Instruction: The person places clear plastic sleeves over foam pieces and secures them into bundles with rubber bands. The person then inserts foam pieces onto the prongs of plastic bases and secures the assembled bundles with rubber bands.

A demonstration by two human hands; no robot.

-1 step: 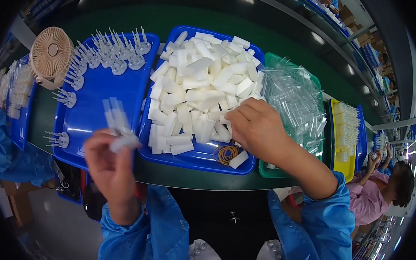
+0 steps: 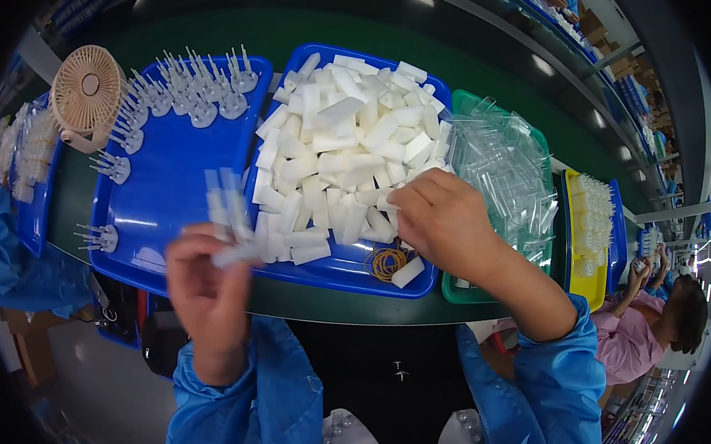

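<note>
My left hand (image 2: 208, 290) is closed round the base of a pale, round-based plastic piece with upright prongs (image 2: 237, 254), smeared by motion. It is in front of the gap between two blue trays. Over the front right of the block pile, my right hand (image 2: 446, 225) has its fingers pinched together on a small white foam block (image 2: 385, 200); they hide part of it. Many similar white foam blocks (image 2: 339, 138) are heaped in the middle blue tray (image 2: 338, 279). Several pronged pieces (image 2: 202, 109) stand in the left blue tray (image 2: 172, 179).
Yellowish rubber bands (image 2: 387, 263) and a loose foam block (image 2: 408, 272) lie at the middle tray's front. A green tray (image 2: 477, 292) holds clear plastic pieces (image 2: 506, 174). Farther right is a yellow tray (image 2: 588, 290). A fan (image 2: 89, 85) stands left; co-workers sit on both sides.
My left hand has moved to the right with the pronged piece, closer to the foam blocks. My right hand has barely shifted and stays pinched at the pile.
</note>
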